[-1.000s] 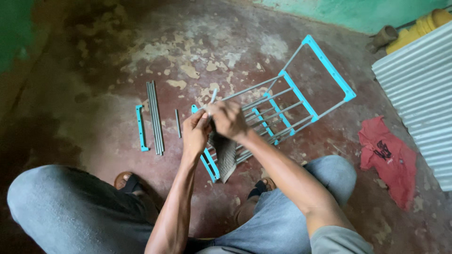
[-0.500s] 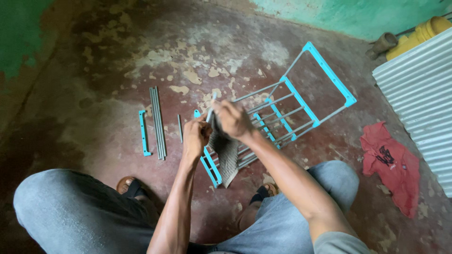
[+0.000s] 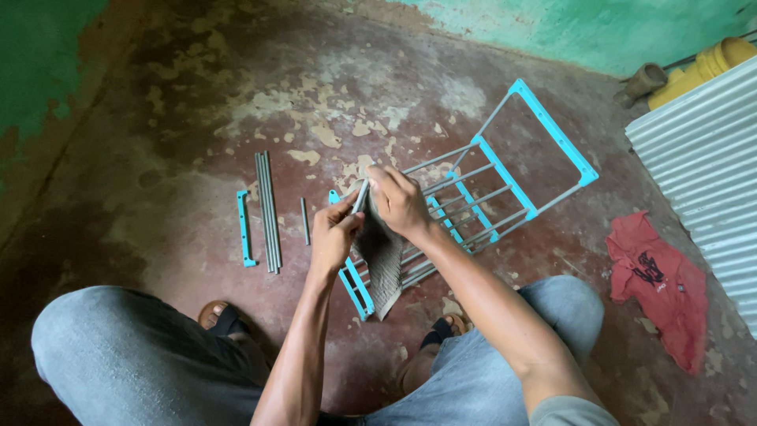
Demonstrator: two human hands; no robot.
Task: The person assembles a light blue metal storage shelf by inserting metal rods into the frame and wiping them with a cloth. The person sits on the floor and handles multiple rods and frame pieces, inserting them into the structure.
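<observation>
Head view, I'm squatting over a worn red floor (image 3: 197, 95). My left hand (image 3: 333, 235) has its fingers closed around a thin grey rod (image 3: 360, 197), pinching the lower part so it stands tilted upward. My right hand (image 3: 400, 201) has its fingers wrapped over a grey cloth (image 3: 381, 260) that is pressed against the rod's upper end; the rest of the cloth hangs down loose between the hands. That looks like a wiping grip: one hand steadies, the other rubs.

Just behind the hands a rack frame (image 3: 505, 177) lies on the floor, turquoise plastic bars joined by grey metal rods, partly put together, kept close so it's in reach. Its near turquoise end piece (image 3: 356, 288) sits under the cloth.

Left of the hands, apart from the frame: a bundle of loose grey rods (image 3: 268, 211) laid parallel, a single short rod (image 3: 304, 221) beside it, and a loose turquoise bracket (image 3: 245, 229) on the far side.

A red garment (image 3: 658, 280) lies crumpled at right, near a corrugated metal sheet (image 3: 702, 158).
</observation>
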